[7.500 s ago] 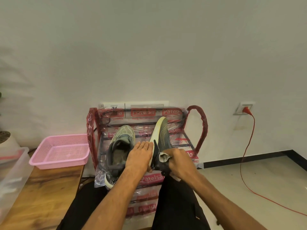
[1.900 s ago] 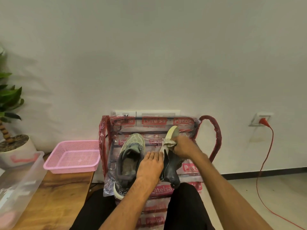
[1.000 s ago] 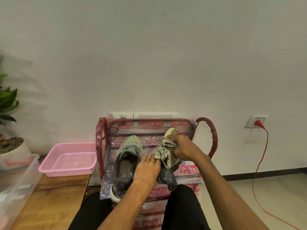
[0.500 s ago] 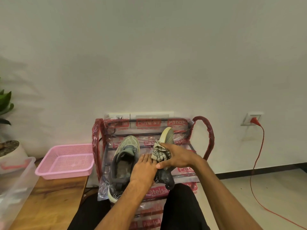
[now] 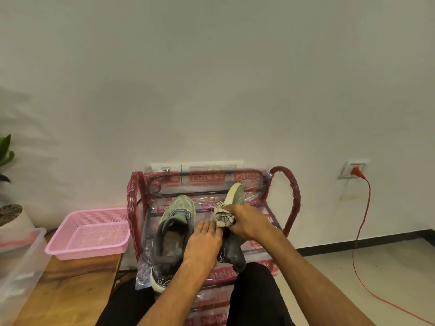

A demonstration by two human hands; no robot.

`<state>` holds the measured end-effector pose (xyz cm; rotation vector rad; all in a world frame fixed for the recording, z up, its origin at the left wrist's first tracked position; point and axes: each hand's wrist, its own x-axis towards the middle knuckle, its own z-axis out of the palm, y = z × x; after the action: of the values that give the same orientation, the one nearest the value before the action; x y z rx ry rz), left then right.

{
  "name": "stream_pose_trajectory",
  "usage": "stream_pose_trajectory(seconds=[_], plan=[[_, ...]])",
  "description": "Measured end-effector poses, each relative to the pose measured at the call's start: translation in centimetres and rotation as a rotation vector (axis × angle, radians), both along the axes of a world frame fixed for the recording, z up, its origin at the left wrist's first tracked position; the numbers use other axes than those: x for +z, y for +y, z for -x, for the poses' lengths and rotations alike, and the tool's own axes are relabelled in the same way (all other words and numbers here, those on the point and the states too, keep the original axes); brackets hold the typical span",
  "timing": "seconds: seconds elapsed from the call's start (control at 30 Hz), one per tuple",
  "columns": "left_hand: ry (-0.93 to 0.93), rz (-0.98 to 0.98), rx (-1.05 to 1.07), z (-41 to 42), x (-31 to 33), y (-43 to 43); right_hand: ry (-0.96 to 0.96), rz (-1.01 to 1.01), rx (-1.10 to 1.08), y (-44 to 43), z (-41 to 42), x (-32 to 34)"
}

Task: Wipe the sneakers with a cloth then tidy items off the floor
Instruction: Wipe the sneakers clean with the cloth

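Note:
Two grey-green sneakers sit on the top shelf of a red rack (image 5: 295, 198) wrapped in clear plastic. The left sneaker (image 5: 174, 229) stands upright with its opening facing me. The right sneaker (image 5: 235, 198) is tipped on its side, pale sole edge up. My left hand (image 5: 204, 243) grips the right sneaker at its heel end and steadies it. My right hand (image 5: 249, 222) holds a bunched patterned cloth (image 5: 223, 217) pressed against the sneaker's side.
A pink plastic basket (image 5: 89, 231) rests on a wooden bench (image 5: 68, 290) to the left, beside a clear plastic bin (image 5: 16, 267) and a potted plant (image 5: 9, 208). A red cable (image 5: 357, 243) runs from a wall socket down across the tiled floor at right.
My right hand slid the cloth back and forth along the tipped sneaker, from heel to toe and then to its middle. My left hand stayed on the heel.

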<state>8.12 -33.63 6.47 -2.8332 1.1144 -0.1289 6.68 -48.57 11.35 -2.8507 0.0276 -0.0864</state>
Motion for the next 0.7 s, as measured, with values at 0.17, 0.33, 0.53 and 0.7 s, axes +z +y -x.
stream_pose_trajectory(seconds=[0.17,0.33,0.53,0.7], plan=[[-0.021,0.011,-0.001,-0.2,-0.3,-0.1,-0.165,0.133,-0.042,-0.6,-0.6,-0.6],[-0.044,-0.003,-0.001,-0.2,-0.5,-0.2,-0.166,0.182,0.042,1.0,-0.1,-3.6],[-0.041,0.002,-0.006,-0.2,-0.7,-0.1,-0.213,0.2,-0.118,-1.0,-3.9,-2.5],[-0.021,0.004,0.02,-0.7,-0.7,0.0,-0.204,0.169,-0.093,-0.4,-4.1,-2.7]])
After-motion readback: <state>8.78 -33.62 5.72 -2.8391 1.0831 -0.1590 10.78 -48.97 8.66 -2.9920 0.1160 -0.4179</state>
